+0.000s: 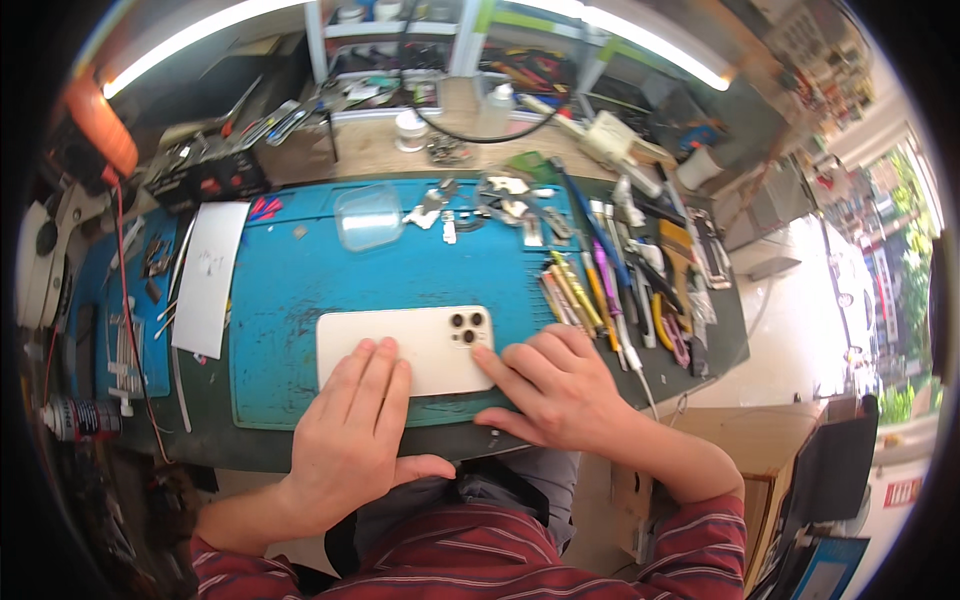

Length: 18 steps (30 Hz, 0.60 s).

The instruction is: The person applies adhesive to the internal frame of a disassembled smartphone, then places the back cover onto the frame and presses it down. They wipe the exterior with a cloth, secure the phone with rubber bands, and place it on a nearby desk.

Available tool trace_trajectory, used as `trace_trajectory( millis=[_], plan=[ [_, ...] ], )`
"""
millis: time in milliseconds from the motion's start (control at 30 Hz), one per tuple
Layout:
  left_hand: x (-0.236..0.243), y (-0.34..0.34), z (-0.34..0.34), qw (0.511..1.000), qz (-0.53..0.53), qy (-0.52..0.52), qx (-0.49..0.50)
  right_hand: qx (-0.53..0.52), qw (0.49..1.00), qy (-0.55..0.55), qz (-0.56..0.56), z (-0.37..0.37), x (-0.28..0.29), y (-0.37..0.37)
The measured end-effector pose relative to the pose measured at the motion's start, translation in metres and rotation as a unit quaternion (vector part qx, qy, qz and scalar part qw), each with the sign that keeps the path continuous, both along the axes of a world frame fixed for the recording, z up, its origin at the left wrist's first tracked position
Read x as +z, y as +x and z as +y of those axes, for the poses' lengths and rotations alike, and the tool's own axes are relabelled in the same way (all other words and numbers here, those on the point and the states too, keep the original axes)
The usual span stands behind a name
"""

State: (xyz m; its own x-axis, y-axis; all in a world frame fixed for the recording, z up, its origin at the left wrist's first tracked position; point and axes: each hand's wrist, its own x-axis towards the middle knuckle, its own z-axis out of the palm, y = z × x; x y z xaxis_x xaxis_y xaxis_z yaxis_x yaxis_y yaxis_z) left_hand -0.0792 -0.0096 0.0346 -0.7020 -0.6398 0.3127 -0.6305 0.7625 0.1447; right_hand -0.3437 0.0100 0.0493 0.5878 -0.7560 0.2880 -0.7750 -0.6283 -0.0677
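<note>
A white smartphone (435, 352) lies back side up on the blue work mat (280, 280), its cluster of dark camera lenses at the upper right corner. My left hand (345, 445) rests on the left part of the phone's back, fingers straight and together, thumb stretched out to the right. At the phone's right end, the index fingertip of my right hand (560, 390) touches the back just below the lenses. The other fingers of that hand are curled, the thumb stands apart, and I see nothing held in it. The phone's screen side is hidden.
A clear plastic tray (368, 217) and small phone parts (448, 225) lie beyond the phone. Pens, tweezers and tools (610, 270) crowd the right. A white sheet (210, 280) lies left, near a spray can (80, 420). A black cable (490, 138) hangs over the back.
</note>
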Motion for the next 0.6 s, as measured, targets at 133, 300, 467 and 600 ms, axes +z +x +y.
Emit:
trace_trajectory(
  millis=[133, 300, 467, 600],
  plan=[
    [-0.001, -0.014, 0.01, 0.998, -0.019, -0.039, 0.034, -0.018, 0.999, -0.012, -0.035, 0.008, -0.003, 0.0],
    [-0.004, -0.012, 0.015, 0.998, -0.021, -0.035, 0.04, -0.176, 0.971, -0.109, -0.116, -0.012, 0.013, -0.07],
    [-0.009, -0.016, 0.019, 1.0, 0.002, -0.02, 0.017, -0.427, 0.892, 0.007, -0.146, -0.051, 0.022, -0.165],
    [-0.011, -0.019, 0.019, 1.0, 0.0, -0.011, 0.018, -0.424, 0.899, 0.037, -0.103, -0.095, 0.008, -0.172]
  ],
)
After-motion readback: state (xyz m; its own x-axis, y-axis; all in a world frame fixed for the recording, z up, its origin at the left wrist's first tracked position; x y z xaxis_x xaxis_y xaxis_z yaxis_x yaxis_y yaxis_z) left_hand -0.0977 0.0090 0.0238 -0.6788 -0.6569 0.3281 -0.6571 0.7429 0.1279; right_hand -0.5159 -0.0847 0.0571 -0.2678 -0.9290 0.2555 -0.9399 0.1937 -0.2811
